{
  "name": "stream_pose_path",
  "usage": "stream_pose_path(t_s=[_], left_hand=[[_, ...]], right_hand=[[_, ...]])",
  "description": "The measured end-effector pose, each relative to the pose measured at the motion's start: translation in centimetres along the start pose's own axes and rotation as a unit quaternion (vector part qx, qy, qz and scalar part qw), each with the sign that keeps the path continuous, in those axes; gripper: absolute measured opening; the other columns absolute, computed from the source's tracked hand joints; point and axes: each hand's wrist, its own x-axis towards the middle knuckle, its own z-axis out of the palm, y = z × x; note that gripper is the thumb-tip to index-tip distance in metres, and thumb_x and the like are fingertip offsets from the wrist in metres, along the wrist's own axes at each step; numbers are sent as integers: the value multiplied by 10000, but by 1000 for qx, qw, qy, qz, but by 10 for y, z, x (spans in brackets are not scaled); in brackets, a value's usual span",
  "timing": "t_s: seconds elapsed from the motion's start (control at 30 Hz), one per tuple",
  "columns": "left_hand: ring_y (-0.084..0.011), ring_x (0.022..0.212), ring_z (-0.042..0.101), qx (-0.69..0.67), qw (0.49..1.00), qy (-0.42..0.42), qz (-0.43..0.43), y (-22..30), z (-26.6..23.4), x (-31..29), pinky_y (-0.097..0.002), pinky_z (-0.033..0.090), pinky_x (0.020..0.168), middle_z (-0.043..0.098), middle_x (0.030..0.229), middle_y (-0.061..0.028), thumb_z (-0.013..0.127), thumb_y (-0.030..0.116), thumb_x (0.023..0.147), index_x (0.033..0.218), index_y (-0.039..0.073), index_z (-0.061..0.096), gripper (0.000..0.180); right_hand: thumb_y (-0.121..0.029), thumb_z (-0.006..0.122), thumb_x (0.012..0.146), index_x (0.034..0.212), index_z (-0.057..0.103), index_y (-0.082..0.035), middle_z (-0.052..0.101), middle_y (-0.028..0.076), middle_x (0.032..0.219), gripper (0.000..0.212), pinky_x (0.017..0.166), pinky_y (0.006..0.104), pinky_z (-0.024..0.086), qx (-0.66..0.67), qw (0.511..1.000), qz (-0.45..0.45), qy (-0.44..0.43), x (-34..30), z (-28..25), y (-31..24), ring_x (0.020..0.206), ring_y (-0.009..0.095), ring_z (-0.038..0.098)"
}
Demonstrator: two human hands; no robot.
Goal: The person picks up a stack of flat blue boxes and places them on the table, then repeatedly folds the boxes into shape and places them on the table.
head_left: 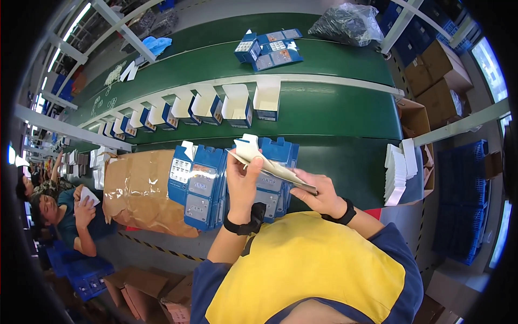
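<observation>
Between my two hands is a flattened carton [278, 171], pale on the side that shows, with a white flap raised at its far left end. My left hand [243, 181] grips its left part, thumb on top. At its right end the fingers of my right hand [319, 193] close on the edge. Beneath and beside them lie stacks of flat blue printed cartons [200, 183] with white flaps. Beyond my hands stands a row of opened blue cartons with white insides, the nearest being an upright carton [267, 100].
A brown paper-wrapped bundle [143, 189] lies left of the stacks. White folded leaflets [396, 170] stand at the right end of the green bench [345, 156]. Farther back are loose blue cartons [275, 54] and a plastic bag [345, 24]. A co-worker [70, 213] sits at the left.
</observation>
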Motion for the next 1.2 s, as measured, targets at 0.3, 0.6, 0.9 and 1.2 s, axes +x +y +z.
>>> stream_pose_path(t_s=[0.3,0.6,0.9,1.2], left_hand=[[-259,1186,429,183,909,-353,128,-19,37,-27,-352,288,1041,361,1324,-155,750,262,733,1409,4,141,945],[-346,1228,390,372,839,-178,354,2,17,18,-520,152,1095,340,1321,-187,825,153,565,1390,65,156,1065],[-369,1205,395,306,874,-170,337,6,15,25,-540,213,1068,353,1299,-189,802,93,568,1380,113,190,1018],[-426,1144,427,333,802,-214,448,-12,32,14,-515,312,1008,349,1292,-208,797,111,590,1223,193,455,724]], right_hand=[[-388,905,449,1457,11,-91,181,107,1477,1380,1060,348,249,249,928,40,274,24,-13,15,1332,209,255],[-403,909,420,1434,147,-93,279,99,1424,1306,1053,357,275,245,966,82,16,36,-56,-17,1307,236,297],[-287,875,551,1337,365,-89,414,85,1342,957,1062,362,265,311,945,94,34,47,-52,-27,1302,236,317],[-280,707,780,1326,379,-33,430,126,1320,683,1035,367,293,298,938,90,153,53,-41,-34,1228,225,398]])
